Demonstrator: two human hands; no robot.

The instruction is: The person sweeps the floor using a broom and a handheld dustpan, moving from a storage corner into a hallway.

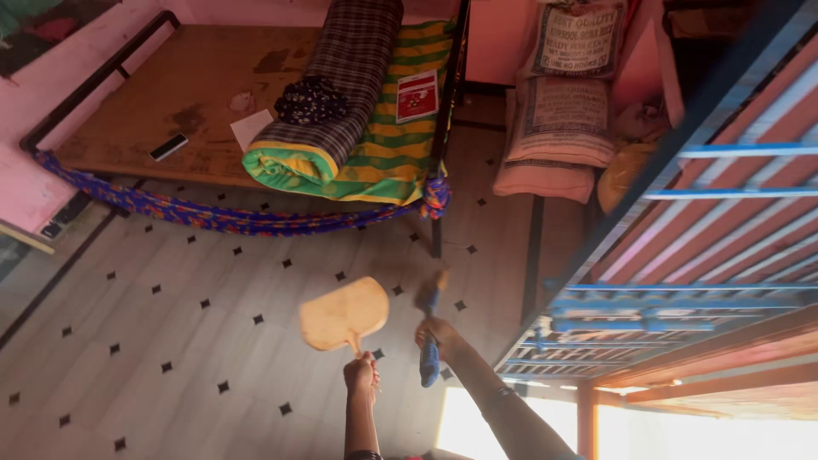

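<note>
- Left hand [361,375] closed around the handle of a dustpan [343,314], pan raised over the tiled floor [170,315].
- Right hand [436,334] gripping a blue broom [430,358], just beside the dustpan.
- Beyond: wooden cot [170,94] carrying a rolled mattress [341,85]; sacks [558,119] at the wall.

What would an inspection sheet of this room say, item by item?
Surface: pale tiled floor with small black diamonds.
Job's things: tan dustpan; blue-handled broom, blurred.
Clutter: phone, paper and rolled checked mattress on wooden cot; stacked sacks on the floor.
Hands: left hand grips the tan dustpan by its handle; right hand grips the blue-handled broom.
Cables: nothing seen.
Surroundings: pink wall; blue metal frame with slats at right.
</note>
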